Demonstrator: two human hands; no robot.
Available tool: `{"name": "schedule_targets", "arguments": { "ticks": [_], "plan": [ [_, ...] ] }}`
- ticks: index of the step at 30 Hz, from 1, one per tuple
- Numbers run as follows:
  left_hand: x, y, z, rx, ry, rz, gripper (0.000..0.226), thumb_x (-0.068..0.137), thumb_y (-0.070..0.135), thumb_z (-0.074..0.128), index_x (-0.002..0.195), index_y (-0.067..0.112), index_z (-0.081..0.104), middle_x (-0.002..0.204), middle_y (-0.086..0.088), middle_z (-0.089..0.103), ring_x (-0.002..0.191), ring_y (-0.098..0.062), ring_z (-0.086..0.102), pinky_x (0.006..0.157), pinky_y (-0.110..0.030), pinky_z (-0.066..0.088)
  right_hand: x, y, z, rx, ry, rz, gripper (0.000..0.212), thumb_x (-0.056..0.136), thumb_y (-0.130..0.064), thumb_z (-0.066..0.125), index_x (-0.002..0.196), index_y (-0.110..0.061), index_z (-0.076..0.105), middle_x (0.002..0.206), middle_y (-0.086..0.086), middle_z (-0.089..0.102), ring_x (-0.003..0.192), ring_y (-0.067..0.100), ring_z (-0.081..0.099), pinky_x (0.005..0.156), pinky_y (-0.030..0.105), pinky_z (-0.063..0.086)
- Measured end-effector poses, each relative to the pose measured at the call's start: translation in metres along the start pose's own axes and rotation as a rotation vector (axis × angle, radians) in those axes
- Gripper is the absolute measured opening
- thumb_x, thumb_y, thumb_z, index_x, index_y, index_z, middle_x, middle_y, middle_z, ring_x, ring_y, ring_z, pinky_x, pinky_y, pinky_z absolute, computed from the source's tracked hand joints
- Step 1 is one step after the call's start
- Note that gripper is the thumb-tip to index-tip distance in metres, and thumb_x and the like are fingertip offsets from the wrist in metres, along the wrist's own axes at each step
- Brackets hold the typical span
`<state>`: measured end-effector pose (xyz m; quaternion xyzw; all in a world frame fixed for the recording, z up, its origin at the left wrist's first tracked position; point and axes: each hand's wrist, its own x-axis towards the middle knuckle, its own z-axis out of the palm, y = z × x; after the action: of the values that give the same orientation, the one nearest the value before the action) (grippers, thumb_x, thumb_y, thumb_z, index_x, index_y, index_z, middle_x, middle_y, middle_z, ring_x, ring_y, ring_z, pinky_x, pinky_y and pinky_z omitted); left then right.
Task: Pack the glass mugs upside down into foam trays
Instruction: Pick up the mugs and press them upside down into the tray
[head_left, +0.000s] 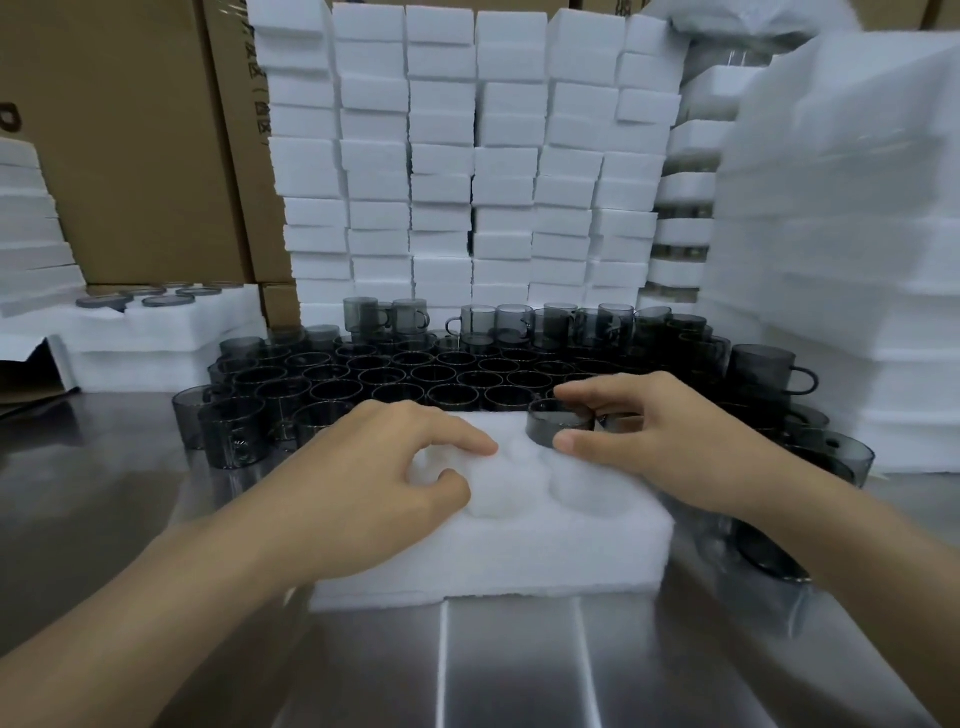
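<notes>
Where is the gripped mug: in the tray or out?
Partly in: the mug sits sunk in the foam tray, top protruding, right hand pinching it.

Only the upper band of the mug (560, 430) shows; the rest is sunk in the foam tray (519, 566), its handle side behind the right hand (654, 436). The left hand (374, 488) covers the tray's left pockets. The foam stack (841, 208) at right is blurred (and cut by the edge). Print on the cardboard box (234, 130) is unreadable.

Cool, even light casts soft shadows. The table (130, 519) shows pale streaked glare in front of the foam tray (519, 561), whose hollows wash out white. Right of the tray, foam stacks (857, 208) smear with blur, and lines bow.
</notes>
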<state>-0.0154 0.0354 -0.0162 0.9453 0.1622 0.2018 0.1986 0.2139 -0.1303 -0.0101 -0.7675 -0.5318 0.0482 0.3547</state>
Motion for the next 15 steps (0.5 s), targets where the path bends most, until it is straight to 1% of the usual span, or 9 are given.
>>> {"name": "schedule_targets", "arguments": {
  "ticks": [2, 4, 5, 6, 8, 10, 12, 14, 15],
  "plan": [
    [0.000, -0.001, 0.000, -0.003, 0.006, 0.009, 0.051, 0.080, 0.051, 0.048, 0.127, 0.061, 0.064, 0.124, 0.053, 0.052, 0.114, 0.026, 0.049, 0.094, -0.012, 0.043, -0.001, -0.001, 0.000, -0.004, 0.021, 0.000, 0.055, 0.083, -0.066, 0.076, 0.134, -0.046, 0.069, 0.123, -0.028, 0.070, 0.118, -0.011, 0.062, 0.109, 0.024, 0.048],
    [0.001, -0.002, -0.001, -0.007, 0.002, 0.008, 0.052, 0.080, 0.052, 0.048, 0.128, 0.061, 0.064, 0.133, 0.046, 0.055, 0.112, 0.021, 0.055, 0.099, -0.020, 0.048, -0.001, -0.004, 0.004, 0.074, 0.059, -0.005, 0.032, 0.085, -0.072, 0.068, 0.113, -0.058, 0.074, 0.110, -0.021, 0.077, 0.105, -0.006, 0.068, 0.092, 0.013, 0.050],
    [0.000, -0.001, -0.001, -0.010, -0.002, 0.003, 0.052, 0.080, 0.053, 0.047, 0.129, 0.062, 0.063, 0.136, 0.044, 0.056, 0.113, 0.018, 0.057, 0.101, -0.024, 0.050, -0.002, -0.006, 0.006, 0.116, 0.081, -0.009, 0.020, 0.087, -0.070, 0.067, 0.102, -0.060, 0.075, 0.107, -0.020, 0.076, 0.101, -0.003, 0.069, 0.085, 0.009, 0.050],
    [0.000, -0.001, -0.001, -0.013, -0.005, -0.002, 0.053, 0.078, 0.055, 0.046, 0.129, 0.063, 0.062, 0.138, 0.042, 0.056, 0.112, 0.016, 0.059, 0.101, -0.026, 0.051, -0.001, -0.006, 0.008, 0.145, 0.108, -0.010, 0.016, 0.088, -0.067, 0.069, 0.099, -0.058, 0.077, 0.105, -0.020, 0.076, 0.099, -0.001, 0.069, 0.083, 0.010, 0.050],
    [-0.001, 0.000, -0.002, -0.013, -0.004, 0.000, 0.055, 0.075, 0.057, 0.044, 0.127, 0.065, 0.060, 0.140, 0.040, 0.057, 0.113, 0.015, 0.059, 0.100, -0.027, 0.053, -0.001, -0.005, 0.010, 0.160, 0.143, 0.002, 0.037, 0.082, -0.069, 0.073, 0.111, -0.048, 0.079, 0.099, -0.014, 0.077, 0.092, 0.002, 0.071, 0.086, 0.023, 0.055],
    [-0.001, 0.001, -0.002, -0.009, 0.000, -0.001, 0.056, 0.073, 0.058, 0.042, 0.126, 0.067, 0.059, 0.140, 0.038, 0.058, 0.115, 0.016, 0.056, 0.100, -0.027, 0.053, -0.001, -0.007, 0.010, 0.155, 0.138, 0.044, 0.057, 0.071, -0.076, 0.072, 0.117, -0.043, 0.078, 0.097, -0.005, 0.078, 0.088, 0.007, 0.071, 0.086, 0.032, 0.057],
    [-0.001, 0.002, -0.002, -0.009, 0.002, -0.013, 0.056, 0.072, 0.060, 0.041, 0.124, 0.068, 0.058, 0.138, 0.037, 0.059, 0.112, 0.010, 0.061, 0.097, -0.029, 0.054, -0.001, -0.008, 0.010, 0.189, 0.103, 0.099, 0.053, 0.071, -0.073, 0.077, 0.115, -0.044, 0.079, 0.097, -0.002, 0.077, 0.088, 0.010, 0.070, 0.080, 0.029, 0.053],
    [-0.002, 0.003, -0.002, -0.001, 0.006, -0.018, 0.053, 0.075, 0.056, 0.044, 0.124, 0.067, 0.060, 0.137, 0.037, 0.059, 0.113, 0.011, 0.059, 0.099, -0.028, 0.053, 0.000, -0.007, 0.011, 0.203, 0.062, 0.137, 0.042, 0.075, -0.064, 0.084, 0.110, -0.042, 0.080, 0.083, -0.006, 0.071, 0.076, 0.009, 0.067, 0.075, 0.028, 0.047],
    [-0.002, 0.004, -0.002, 0.003, 0.006, -0.020, 0.052, 0.077, 0.053, 0.046, 0.125, 0.064, 0.062, 0.137, 0.038, 0.059, 0.118, 0.013, 0.056, 0.102, -0.027, 0.051, 0.000, -0.006, 0.011, 0.201, 0.056, 0.152, 0.038, 0.076, -0.061, 0.086, 0.108, -0.041, 0.080, 0.081, -0.003, 0.065, 0.075, 0.010, 0.064, 0.075, 0.031, 0.045]
  ]
}}
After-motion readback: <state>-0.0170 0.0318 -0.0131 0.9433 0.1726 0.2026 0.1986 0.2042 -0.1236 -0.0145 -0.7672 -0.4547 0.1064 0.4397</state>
